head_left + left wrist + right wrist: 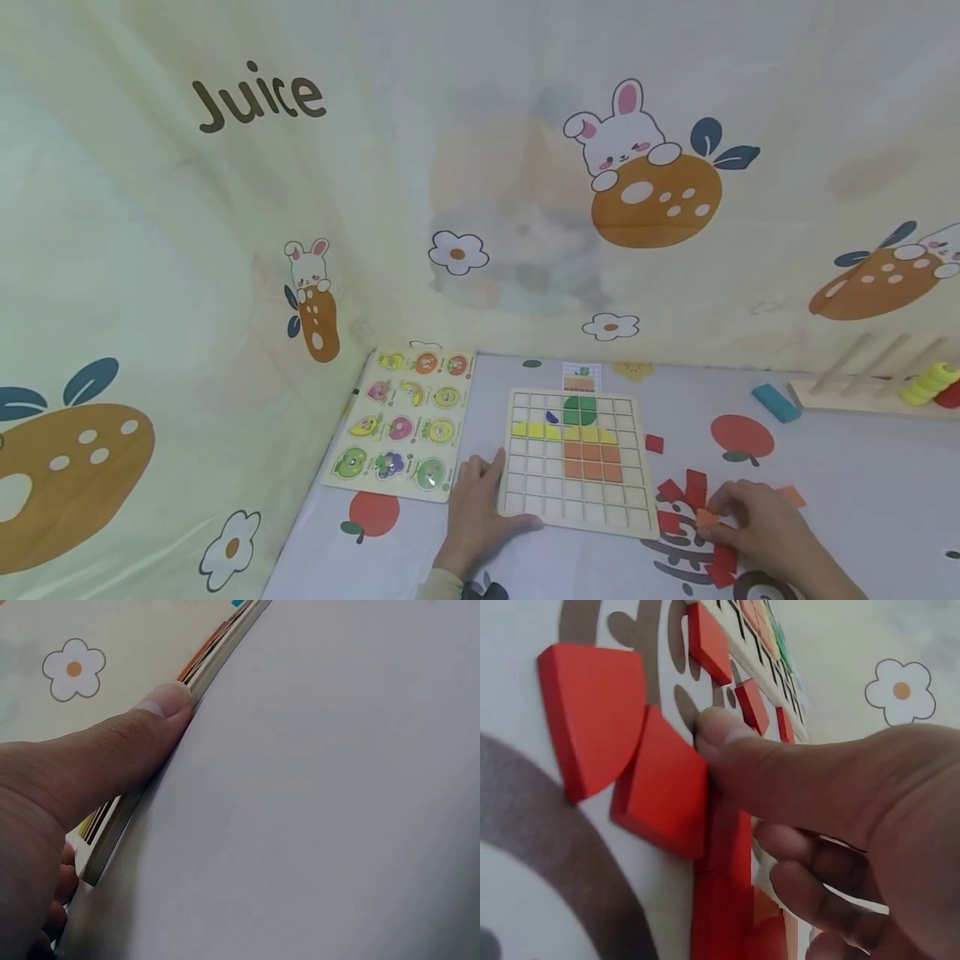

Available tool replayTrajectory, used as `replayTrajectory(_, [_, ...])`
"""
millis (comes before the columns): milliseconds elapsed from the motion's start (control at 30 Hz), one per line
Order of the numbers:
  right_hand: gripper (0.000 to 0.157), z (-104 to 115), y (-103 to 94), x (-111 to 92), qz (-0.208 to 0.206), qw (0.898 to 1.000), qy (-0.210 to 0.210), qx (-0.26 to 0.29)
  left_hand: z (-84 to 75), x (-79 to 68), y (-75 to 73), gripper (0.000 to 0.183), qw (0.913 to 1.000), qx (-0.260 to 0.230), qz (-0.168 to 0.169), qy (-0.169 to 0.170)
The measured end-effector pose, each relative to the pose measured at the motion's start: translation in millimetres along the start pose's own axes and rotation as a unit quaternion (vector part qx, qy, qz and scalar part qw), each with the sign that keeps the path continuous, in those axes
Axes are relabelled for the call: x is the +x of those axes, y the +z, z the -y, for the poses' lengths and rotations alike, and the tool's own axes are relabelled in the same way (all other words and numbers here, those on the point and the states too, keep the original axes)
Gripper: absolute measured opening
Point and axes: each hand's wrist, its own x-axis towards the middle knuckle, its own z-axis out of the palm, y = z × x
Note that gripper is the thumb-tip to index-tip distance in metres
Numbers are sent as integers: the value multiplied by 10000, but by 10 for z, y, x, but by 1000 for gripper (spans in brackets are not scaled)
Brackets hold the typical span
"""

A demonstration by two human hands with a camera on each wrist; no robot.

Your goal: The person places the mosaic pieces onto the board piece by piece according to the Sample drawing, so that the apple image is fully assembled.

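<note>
A wooden grid board (536, 483) lies flat, partly filled with a green shape, a yellow row and an orange block of squares. My left hand (480, 508) holds its near left corner, thumb (150, 712) along the front edge and fingers at the left side. To the right of the board, my right hand (757, 521) is low among scattered red pieces (696, 487). Between its thumb and index finger in the head view is an orange square tile (707, 520). The right wrist view hides that tile behind the thumb (727, 735), beside red pieces with curved and slanted edges (592, 712).
A fruit picture board (405, 425) lies left of the grid board. Behind it is a small pattern card (582, 377). At the right back are a teal block (776, 402) and a wooden peg rack (847, 396) with yellow beads. A printed curtain (510, 167) hangs behind the table.
</note>
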Motion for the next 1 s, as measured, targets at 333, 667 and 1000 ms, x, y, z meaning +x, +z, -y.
replayTrajectory(333, [43, 253, -65, -28, -739, 9917, -903, 547, 15, 0, -10, 125, 9999, 112, 15, -99])
replayTrajectory(667, [45, 836, 159, 216, -1265, 9606, -1265, 2126, 14, 10, 4, 125, 9999, 152, -25, -5])
replayTrajectory(1000, [36, 1270, 499, 471, -1439, 9578, -1651, 1860, -6, 10, -12, 123, 10000, 92, -24, 7])
